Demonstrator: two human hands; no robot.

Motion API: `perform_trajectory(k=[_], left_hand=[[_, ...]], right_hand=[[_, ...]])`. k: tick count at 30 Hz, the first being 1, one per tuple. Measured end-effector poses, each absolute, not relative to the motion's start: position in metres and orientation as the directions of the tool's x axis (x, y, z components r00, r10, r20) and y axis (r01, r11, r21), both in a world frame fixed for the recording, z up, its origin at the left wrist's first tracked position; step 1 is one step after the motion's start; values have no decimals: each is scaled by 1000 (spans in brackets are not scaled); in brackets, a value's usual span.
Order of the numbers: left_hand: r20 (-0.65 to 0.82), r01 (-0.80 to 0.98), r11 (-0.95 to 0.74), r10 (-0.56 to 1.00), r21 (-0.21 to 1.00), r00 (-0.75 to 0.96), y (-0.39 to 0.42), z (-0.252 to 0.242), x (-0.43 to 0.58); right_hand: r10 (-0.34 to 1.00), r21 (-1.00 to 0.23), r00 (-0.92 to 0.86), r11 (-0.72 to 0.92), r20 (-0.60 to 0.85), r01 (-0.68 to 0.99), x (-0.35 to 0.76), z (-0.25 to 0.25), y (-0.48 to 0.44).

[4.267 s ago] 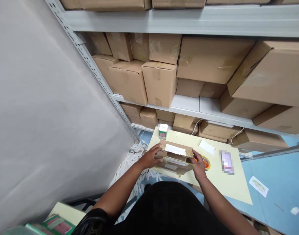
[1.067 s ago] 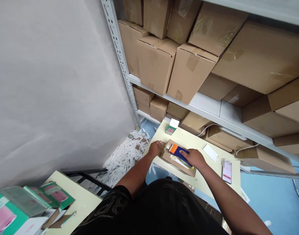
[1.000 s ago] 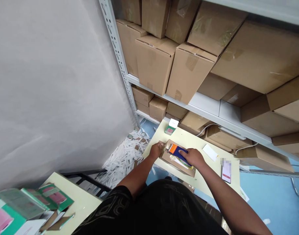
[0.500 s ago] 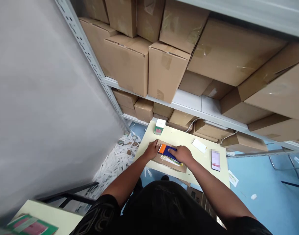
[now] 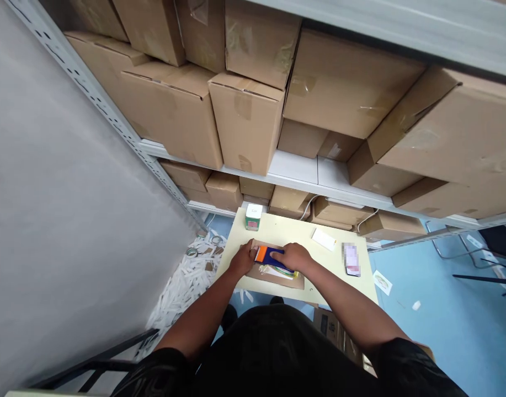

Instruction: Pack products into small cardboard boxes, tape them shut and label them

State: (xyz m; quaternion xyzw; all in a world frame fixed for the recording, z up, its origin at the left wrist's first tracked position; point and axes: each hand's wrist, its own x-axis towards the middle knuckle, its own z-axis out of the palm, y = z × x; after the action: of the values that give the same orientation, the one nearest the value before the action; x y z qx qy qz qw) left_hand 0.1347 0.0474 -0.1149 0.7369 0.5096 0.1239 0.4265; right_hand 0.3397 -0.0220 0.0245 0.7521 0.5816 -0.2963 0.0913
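A flat dark blue packet with an orange and white end [image 5: 262, 254] lies over a brown cardboard piece [image 5: 292, 283] on the table. My right hand [image 5: 294, 257] is closed on the packet's right part, its thumb lying across the top. At the packet's left end, over the cardboard's left edge, my left hand [image 5: 241, 259] has its fingers curled in; what they pinch is hidden. Between packet and cardboard, white, green and yellow papers or wrappers [image 5: 280, 272] stick out toward me.
The pale yellow table [image 5: 236, 231] also bears a green and white box [image 5: 253, 217], a white box [image 5: 324, 239] and a phone [image 5: 351, 259]. Beyond stand shelves of cardboard boxes [image 5: 246, 124]. Paper strips [image 5: 182, 295] cover the floor left, beside a wall [image 5: 70, 220].
The view has shifted, so the table and shelves appear farther left. Both hands keep nearly the same place on the packet and cardboard.
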Motion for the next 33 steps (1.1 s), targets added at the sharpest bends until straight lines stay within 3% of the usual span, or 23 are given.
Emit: perform_trajectory(k=[7,15,22,31,33], left_hand=[[-372,777,-120,826,618,423,48,-95,130],[-321,742,-164,826,650,464,51,-100,132],[-302,719,-127,847,683,437,47,-103,138],[-279,663,-101,852,742,442,45,-107,140],[-290,665,-91,850,741,440,45,-107,139]], right_hand=[[804,-182,196,-352,-562,918,398,38,-53],[749,-211,267,-475,-606,855,529,47,-150],[677,-60,335,-488,-655,871,526,-5,-150],[491,-145,378,-739,-785,658,491,-58,-104],[476,-113,411,-749,-778,653,493,-62,-109]])
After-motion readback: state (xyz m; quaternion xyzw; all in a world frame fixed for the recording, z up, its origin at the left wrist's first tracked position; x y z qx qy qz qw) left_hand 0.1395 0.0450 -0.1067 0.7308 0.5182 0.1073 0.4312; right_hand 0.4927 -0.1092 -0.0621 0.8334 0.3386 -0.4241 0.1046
